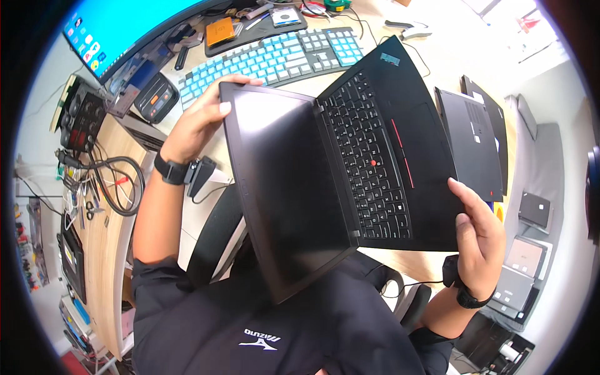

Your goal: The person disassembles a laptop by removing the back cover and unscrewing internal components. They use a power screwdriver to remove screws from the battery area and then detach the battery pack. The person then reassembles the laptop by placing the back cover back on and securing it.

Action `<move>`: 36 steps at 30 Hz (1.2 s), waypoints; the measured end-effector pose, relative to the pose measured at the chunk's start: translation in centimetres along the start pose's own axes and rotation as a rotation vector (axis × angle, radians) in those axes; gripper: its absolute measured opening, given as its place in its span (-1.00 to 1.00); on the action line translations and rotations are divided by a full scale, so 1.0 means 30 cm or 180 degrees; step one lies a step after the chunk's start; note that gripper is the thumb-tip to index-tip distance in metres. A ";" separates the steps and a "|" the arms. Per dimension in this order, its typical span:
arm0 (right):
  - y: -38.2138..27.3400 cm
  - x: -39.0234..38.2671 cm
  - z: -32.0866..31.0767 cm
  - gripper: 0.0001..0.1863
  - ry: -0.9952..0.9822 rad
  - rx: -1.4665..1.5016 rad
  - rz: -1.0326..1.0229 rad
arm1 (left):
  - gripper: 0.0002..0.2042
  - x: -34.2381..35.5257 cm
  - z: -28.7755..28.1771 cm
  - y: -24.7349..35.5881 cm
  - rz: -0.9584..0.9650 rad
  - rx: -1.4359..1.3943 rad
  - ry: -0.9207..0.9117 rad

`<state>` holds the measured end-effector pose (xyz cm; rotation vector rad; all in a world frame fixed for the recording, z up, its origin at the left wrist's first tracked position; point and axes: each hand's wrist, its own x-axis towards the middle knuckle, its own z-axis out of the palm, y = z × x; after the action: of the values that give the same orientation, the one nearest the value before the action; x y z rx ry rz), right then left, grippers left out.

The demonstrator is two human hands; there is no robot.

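A black laptop (390, 156) is held unfolded above my lap and the desk edge, turned sideways, with its dark screen (294, 181) on the left and its keyboard on the right. A red pointing nub sits among the keys. My left hand (200, 119) grips the screen's far left corner, thumb on the front of the bezel. My right hand (478, 234) pinches the near right edge of the palm rest between thumb and fingers. Both wrists wear black straps with small devices. The fingers behind the laptop are hidden.
A blue-and-grey keyboard (275, 59) lies behind the laptop, near a lit monitor (128, 31). More dark laptops (472, 134) are stacked on the right of the desk. Cables (125, 169) hang by a power unit on the left. Further laptops (525, 256) rest on a grey sofa.
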<state>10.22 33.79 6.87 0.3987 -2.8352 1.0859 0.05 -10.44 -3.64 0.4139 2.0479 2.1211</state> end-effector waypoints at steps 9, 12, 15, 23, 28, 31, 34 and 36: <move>-0.009 -0.028 0.036 -0.58 0.0172 0.0160 0.0145 | -0.64 0.077 -0.074 0.050 0.0002 0.1162 -0.0122; -0.044 -0.033 0.054 -0.57 0.0190 0.0057 0.0089 | -0.68 0.066 -0.063 0.160 -0.0233 0.2407 0.0003; -0.070 -0.037 0.064 -0.50 0.0163 -0.0024 -0.0057 | -0.66 0.057 0.044 0.313 -0.0277 0.1821 -0.0167; -0.124 -0.048 0.075 -0.34 0.0127 -0.0203 -0.0419 | -0.67 0.206 0.308 0.263 -0.1438 0.0810 -0.0461; -0.121 -0.044 0.094 -0.32 -0.0019 0.0009 -0.0622 | -0.70 0.275 0.350 0.117 -0.2003 0.0765 -0.0349; -0.121 -0.041 0.097 -0.32 -0.0025 0.0088 -0.0636 | -0.73 0.296 0.337 0.052 -0.2034 0.0582 -0.0390; -0.114 -0.042 0.102 -0.31 0.0011 0.0169 -0.0633 | -0.74 0.303 0.343 0.030 -0.2017 0.0367 -0.0353; -0.107 -0.043 0.105 -0.30 0.0024 0.0211 -0.0656 | -0.74 0.305 0.347 0.018 -0.1976 0.0247 -0.0294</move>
<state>12.37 29.67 6.39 0.6735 -2.6832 1.1377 -5.36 2.24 -2.10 -0.1107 1.8843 1.6222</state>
